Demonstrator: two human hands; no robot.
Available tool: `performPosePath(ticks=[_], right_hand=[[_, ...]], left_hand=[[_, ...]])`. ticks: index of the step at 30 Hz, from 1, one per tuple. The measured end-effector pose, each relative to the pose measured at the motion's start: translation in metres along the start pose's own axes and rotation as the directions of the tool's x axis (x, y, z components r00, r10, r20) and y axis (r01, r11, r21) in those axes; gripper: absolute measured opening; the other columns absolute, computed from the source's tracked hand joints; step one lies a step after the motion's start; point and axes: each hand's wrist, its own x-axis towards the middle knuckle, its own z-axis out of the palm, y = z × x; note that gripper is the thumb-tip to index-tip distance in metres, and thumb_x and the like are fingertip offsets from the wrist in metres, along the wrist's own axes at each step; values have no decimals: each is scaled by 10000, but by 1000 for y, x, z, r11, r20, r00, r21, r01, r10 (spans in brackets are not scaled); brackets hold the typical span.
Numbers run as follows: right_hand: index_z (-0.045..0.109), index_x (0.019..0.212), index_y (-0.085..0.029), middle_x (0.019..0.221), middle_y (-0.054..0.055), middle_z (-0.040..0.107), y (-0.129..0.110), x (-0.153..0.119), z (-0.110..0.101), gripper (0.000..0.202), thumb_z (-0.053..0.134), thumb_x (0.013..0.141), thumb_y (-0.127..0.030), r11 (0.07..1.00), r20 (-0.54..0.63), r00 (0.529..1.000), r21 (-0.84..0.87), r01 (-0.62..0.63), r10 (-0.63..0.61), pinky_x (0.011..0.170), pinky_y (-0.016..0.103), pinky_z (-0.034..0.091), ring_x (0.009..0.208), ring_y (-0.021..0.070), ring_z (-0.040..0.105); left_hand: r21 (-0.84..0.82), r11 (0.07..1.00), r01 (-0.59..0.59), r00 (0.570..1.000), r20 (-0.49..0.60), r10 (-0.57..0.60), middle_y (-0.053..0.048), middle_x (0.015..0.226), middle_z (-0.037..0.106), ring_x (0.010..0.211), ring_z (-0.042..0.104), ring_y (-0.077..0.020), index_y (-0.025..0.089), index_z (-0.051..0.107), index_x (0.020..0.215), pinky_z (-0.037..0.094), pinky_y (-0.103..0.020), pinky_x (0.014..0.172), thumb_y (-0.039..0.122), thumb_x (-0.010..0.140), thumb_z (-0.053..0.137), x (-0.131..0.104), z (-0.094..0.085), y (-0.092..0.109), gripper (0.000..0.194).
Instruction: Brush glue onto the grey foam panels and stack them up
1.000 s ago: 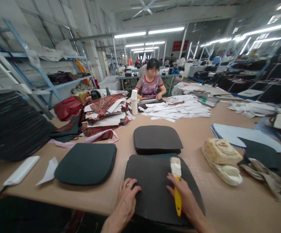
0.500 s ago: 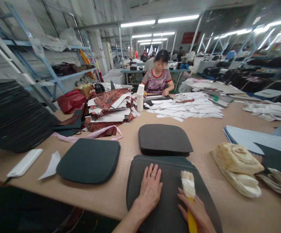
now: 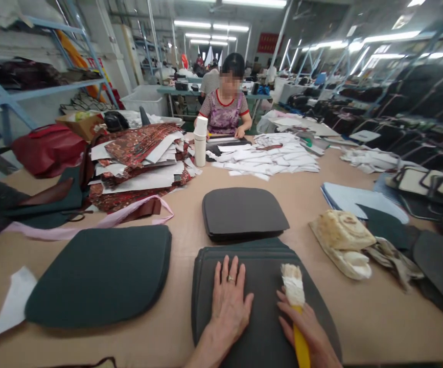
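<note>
My left hand (image 3: 230, 305) lies flat, fingers spread, on the near stack of dark curved panels (image 3: 259, 286); a ring shows on one finger. My right hand (image 3: 305, 327) rests on the right part of that stack and holds a brush (image 3: 294, 286) with a yellow handle and pale, white-coated bristles pointing away from me. Just behind sits a smaller stack of dark grey panels (image 3: 244, 212). To the left lies a stack of dark green panels (image 3: 102, 276).
Red patterned pieces (image 3: 140, 158) are piled at the back left beside white cups (image 3: 200, 143). White strips (image 3: 275, 156) lie before a seated person (image 3: 227, 110) across the table. A crumpled cream bundle (image 3: 342, 240) is on the right.
The view has shifted right, so the table's things appear further left. My left hand's fingers are more spread, with the thumb further out. The brush stays in my right hand.
</note>
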Motion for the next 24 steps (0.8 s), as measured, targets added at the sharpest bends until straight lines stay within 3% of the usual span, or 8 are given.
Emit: performPosePath(ticks=[4,9,12,15,19,22,24], right_hand=[[573,1074,-221,1102,115,654,-26,34,4,289,542,796,-150,992,-30,996,93,-80,83,805,384,551,1039,244,612],[590,1054,-240,1141,93,634,-36,71,8,319,581,761,-112,964,115,984,212,-157,135,853,398,531,1070,244,587],[594,1062,-237,1151,90,629,-15,67,7,310,560,782,-109,953,137,973,215,-211,185,869,388,524,1086,234,578],[600,1057,-217,1151,106,630,23,46,3,248,516,830,-165,943,47,960,182,-279,275,864,386,527,1070,231,590],[609,1043,-183,1104,136,646,73,20,-12,245,481,868,-297,887,-47,892,138,-440,450,826,382,542,1002,240,629],[616,1049,-188,1055,137,658,84,18,-25,315,471,864,-397,839,-100,833,65,-541,545,800,404,547,975,261,635],[608,1065,-203,1095,125,644,74,26,-28,311,471,865,-398,856,-128,847,67,-512,517,856,426,524,1036,263,606]], left_hand=[[103,993,-49,998,-31,52,-113,1442,346,1333,265,-333,181,413,1328,285,-553,1050,300,795,513,3,5,-3,556],[223,970,-101,988,-92,125,-111,1429,371,1325,287,-322,184,416,1326,298,-525,1035,256,789,507,7,14,-8,549],[257,960,-110,983,-111,143,-105,1422,385,1318,302,-318,195,421,1323,303,-519,1025,310,820,483,8,17,-10,520],[267,957,-111,983,-111,145,-95,1421,388,1318,304,-306,201,415,1328,300,-509,1026,320,832,467,9,17,-10,512],[238,966,-103,984,-120,135,-88,1417,397,1325,294,-297,210,410,1331,279,-508,1043,313,837,465,10,17,-10,508],[210,973,-94,986,-115,120,-84,1418,395,1332,283,-289,217,390,1342,270,-510,1053,304,840,465,12,16,-9,516],[193,978,-81,990,-96,101,-86,1426,382,1338,272,-281,213,368,1353,264,-508,1063,295,840,468,11,14,-5,529]])
